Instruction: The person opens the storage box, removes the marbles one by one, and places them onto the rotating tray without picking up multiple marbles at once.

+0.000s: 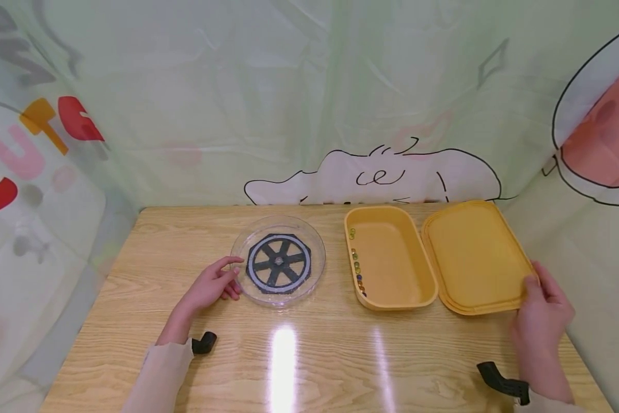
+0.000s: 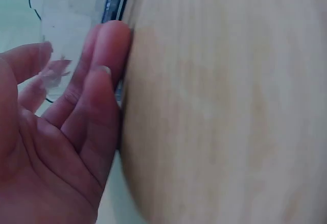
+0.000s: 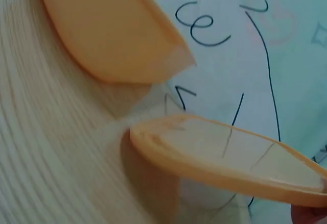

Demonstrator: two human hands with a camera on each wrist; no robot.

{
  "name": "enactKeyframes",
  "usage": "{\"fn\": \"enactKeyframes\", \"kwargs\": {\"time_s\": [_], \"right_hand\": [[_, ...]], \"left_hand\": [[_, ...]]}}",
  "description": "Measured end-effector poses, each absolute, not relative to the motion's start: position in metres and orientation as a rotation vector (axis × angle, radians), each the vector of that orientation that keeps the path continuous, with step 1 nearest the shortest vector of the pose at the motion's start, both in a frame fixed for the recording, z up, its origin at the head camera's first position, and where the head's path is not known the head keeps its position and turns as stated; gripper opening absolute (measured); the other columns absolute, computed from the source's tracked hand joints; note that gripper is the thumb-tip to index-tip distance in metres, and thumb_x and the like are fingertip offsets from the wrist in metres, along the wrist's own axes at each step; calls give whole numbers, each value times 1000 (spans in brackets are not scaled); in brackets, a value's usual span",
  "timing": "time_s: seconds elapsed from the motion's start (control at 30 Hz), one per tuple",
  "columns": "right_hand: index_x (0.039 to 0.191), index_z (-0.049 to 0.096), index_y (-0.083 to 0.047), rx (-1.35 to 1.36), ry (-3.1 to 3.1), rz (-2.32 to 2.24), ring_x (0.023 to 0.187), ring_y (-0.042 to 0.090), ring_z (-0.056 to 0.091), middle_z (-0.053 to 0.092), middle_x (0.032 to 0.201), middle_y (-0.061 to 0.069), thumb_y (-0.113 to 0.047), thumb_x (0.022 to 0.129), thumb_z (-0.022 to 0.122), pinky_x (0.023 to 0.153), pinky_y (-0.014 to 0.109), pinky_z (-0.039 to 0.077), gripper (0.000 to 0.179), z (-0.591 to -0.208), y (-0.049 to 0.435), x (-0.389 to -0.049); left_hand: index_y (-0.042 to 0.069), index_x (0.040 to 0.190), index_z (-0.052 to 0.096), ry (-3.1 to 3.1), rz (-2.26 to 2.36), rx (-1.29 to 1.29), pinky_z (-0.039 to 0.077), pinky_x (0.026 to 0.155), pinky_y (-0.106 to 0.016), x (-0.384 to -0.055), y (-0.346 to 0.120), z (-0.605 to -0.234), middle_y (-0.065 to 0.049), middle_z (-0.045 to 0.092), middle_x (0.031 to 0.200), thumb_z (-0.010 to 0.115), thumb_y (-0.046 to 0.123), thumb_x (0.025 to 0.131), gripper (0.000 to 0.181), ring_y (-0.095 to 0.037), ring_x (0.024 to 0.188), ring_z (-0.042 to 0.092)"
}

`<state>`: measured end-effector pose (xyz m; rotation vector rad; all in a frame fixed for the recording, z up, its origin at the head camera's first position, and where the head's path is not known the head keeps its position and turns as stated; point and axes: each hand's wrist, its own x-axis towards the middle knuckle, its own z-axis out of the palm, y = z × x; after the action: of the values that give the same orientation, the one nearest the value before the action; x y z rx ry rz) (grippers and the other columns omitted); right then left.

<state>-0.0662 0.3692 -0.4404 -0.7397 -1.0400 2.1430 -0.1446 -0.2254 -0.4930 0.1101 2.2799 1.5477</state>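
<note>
My left hand (image 1: 213,285) is at the left edge of a clear round dish (image 1: 316,275) with a dark spoked-wheel pattern on its bottom. Its fingers lie about the dish's rim, some over it and some low on the outside, as the left wrist view also shows. On the right, my right hand (image 1: 544,310) grips a yellow rounded lid (image 1: 482,258) by its near right edge, thumb on top. The lid is tilted in the right wrist view. Just left of it stands a yellow rectangular tub (image 1: 397,258), with several small coloured beads (image 1: 357,268) along its left side.
Everything stands on a wood-grain table (image 1: 335,355) with bright reflections near its front. A pale printed curtain (image 1: 288,103) hangs behind the table and at both sides. Black curved pieces (image 1: 204,343) stick out at both wrists.
</note>
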Motion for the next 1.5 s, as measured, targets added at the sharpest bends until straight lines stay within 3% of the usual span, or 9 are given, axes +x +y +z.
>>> {"fn": "enactKeyframes", "kwargs": {"time_s": [0.23, 0.33, 0.5, 0.67, 0.83, 1.03, 1.3, 1.5], "right_hand": [[129, 67, -11, -946, -1389, 2066, 129, 6, 44, 55, 139, -2, -1, 95, 63, 89, 10, 42, 36, -464, 390, -65], [131, 67, -13, -1007, -1490, 2024, 131, 5, 40, 57, 136, -7, -5, 95, 64, 91, 8, 37, 37, -471, 396, -65], [128, 69, -15, -1020, -1559, 2017, 125, 5, 46, 63, 124, -10, -7, 94, 67, 86, 7, 40, 36, -477, 401, -62], [130, 67, -19, -937, -1625, 2070, 114, 1, 52, 60, 129, -10, -11, 95, 67, 83, 8, 44, 36, -474, 402, -56], [139, 60, -17, -827, -1815, 2012, 125, 4, 45, 58, 132, -12, -19, 98, 65, 94, 7, 37, 41, -463, 394, -56], [134, 63, -6, -521, -2117, 1812, 107, -2, 57, 67, 112, -14, -14, 99, 62, 81, 5, 42, 35, -438, 370, -72], [129, 62, 3, -28, -2517, 1524, 106, -3, 58, 68, 113, -16, -13, 101, 59, 84, 7, 44, 32, -412, 329, -100], [125, 65, 3, 184, -2611, 1523, 103, -1, 61, 71, 111, -6, -16, 101, 60, 85, 9, 45, 31, -405, 309, -123]], "left_hand": [[17, 143, 49, 2246, 1616, 113, 53, 60, -30, -144, -228, -502, -13, 69, 82, 50, 26, 106, 38, -27, 69, 69], [18, 143, 49, 2240, 1639, 110, 52, 59, -29, -144, -228, -505, -14, 69, 82, 51, 27, 106, 39, -27, 68, 69], [23, 143, 50, 2253, 1666, 95, 50, 57, -28, -143, -228, -510, -14, 68, 81, 51, 30, 106, 38, -28, 67, 68], [20, 144, 50, 2270, 1690, 114, 49, 56, -28, -142, -230, -514, -13, 68, 79, 52, 32, 105, 41, -26, 64, 68], [14, 145, 49, 2256, 1724, 129, 48, 56, -27, -137, -225, -501, -13, 68, 77, 51, 26, 106, 41, -25, 63, 66], [5, 144, 48, 2253, 1718, 147, 48, 57, -27, -132, -217, -480, -14, 68, 77, 49, 18, 106, 40, -25, 64, 66], [4, 146, 46, 2246, 1710, 141, 48, 58, -28, -133, -218, -481, -17, 68, 79, 48, 17, 107, 41, -25, 65, 66], [11, 147, 46, 2253, 1692, 117, 48, 58, -27, -141, -225, -503, -14, 68, 80, 48, 21, 107, 42, -24, 66, 66]]}}
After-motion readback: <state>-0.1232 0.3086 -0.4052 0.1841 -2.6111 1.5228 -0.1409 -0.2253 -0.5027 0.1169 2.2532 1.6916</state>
